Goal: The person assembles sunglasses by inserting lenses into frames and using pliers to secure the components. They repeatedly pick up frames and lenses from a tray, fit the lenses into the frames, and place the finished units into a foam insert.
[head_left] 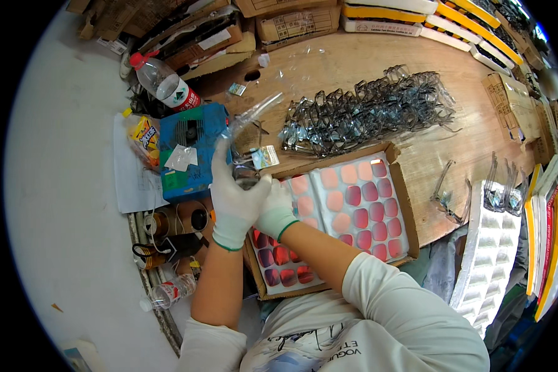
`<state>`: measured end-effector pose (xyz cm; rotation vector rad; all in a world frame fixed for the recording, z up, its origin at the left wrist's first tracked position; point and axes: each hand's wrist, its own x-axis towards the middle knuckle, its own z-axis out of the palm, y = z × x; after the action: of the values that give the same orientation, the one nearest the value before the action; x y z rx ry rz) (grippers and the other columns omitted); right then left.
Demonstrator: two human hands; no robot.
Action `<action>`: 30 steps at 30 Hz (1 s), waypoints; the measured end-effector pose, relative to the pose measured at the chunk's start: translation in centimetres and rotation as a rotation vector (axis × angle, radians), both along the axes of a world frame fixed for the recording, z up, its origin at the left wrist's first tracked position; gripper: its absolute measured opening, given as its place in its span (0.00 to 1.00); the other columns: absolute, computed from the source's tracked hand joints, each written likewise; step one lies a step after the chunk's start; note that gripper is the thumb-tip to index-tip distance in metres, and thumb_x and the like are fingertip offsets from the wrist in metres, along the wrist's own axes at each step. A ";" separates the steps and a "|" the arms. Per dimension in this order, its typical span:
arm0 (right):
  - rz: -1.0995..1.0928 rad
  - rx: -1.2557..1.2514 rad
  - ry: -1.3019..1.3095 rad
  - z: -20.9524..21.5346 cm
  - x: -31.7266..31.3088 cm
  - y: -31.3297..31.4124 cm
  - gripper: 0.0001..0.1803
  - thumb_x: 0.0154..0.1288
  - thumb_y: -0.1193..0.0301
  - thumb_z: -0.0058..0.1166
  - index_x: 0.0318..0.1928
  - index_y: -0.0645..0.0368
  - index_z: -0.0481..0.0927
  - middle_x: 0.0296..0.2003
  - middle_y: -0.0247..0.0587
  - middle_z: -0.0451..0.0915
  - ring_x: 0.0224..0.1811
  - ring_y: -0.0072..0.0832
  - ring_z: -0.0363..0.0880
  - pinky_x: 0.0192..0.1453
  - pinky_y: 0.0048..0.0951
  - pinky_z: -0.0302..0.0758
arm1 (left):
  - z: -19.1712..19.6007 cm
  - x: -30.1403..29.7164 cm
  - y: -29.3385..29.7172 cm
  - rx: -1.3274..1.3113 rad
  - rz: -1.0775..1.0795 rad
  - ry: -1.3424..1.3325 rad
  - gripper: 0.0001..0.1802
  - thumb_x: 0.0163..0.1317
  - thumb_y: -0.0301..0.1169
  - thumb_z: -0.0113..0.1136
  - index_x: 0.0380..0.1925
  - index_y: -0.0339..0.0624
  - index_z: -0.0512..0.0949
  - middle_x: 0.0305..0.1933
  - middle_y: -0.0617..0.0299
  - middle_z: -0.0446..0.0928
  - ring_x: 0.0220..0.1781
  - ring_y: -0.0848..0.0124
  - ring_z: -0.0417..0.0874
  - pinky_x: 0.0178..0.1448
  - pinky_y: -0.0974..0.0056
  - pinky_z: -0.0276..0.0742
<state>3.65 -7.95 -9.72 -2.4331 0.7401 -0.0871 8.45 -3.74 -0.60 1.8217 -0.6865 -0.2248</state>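
Observation:
My left hand, in a white glove with a green cuff edge, is closed around a dark-rimmed eyeglass frame beside the blue machine. Pressed against it, my right hand, gloved the same way, grips the frame's near side; its fingertips are partly hidden. A clear, narrow piece sticks out beyond the left fingers; whether it belongs to the frame I cannot tell. Under my right wrist lies an open cardboard box with rows of pink and red tinted lenses on white lining.
A heap of eyeglass frames covers the far table. The blue machine and a red-capped bottle stand left. At right are a loose frame, a white compartment tray and stacked boxes. Cartons line the back.

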 end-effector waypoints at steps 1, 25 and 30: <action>0.031 0.021 -0.103 -3.2 0.2 0.7 0.16 0.62 0.66 0.56 0.47 0.63 0.79 0.46 0.48 0.80 0.52 0.46 0.80 0.55 0.43 0.78 | 0.6 -0.6 0.0 -0.001 -0.030 0.015 0.50 0.51 0.19 0.67 0.73 0.29 0.51 0.53 0.52 0.78 0.45 0.72 0.82 0.45 0.69 0.80; 0.072 0.294 -0.352 8.9 -31.1 -1.3 0.21 0.68 0.77 0.49 0.61 0.62 0.74 0.42 0.53 0.79 0.44 0.52 0.79 0.51 0.47 0.77 | 5.0 -0.9 -3.8 0.232 -0.229 -0.215 0.23 0.70 0.35 0.62 0.59 0.32 0.75 0.38 0.55 0.84 0.35 0.71 0.84 0.40 0.66 0.80; 0.049 0.330 -0.335 10.6 -34.5 -4.3 0.13 0.65 0.75 0.54 0.50 0.62 0.80 0.41 0.54 0.82 0.46 0.51 0.82 0.51 0.45 0.78 | 5.8 -9.1 0.3 0.035 -0.376 0.057 0.15 0.73 0.32 0.55 0.50 0.31 0.77 0.33 0.58 0.83 0.31 0.77 0.82 0.36 0.68 0.77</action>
<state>-30.89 -12.28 0.90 -2.0511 0.4987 -0.3190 -0.60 -3.47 5.19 1.7009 -0.9867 -0.5372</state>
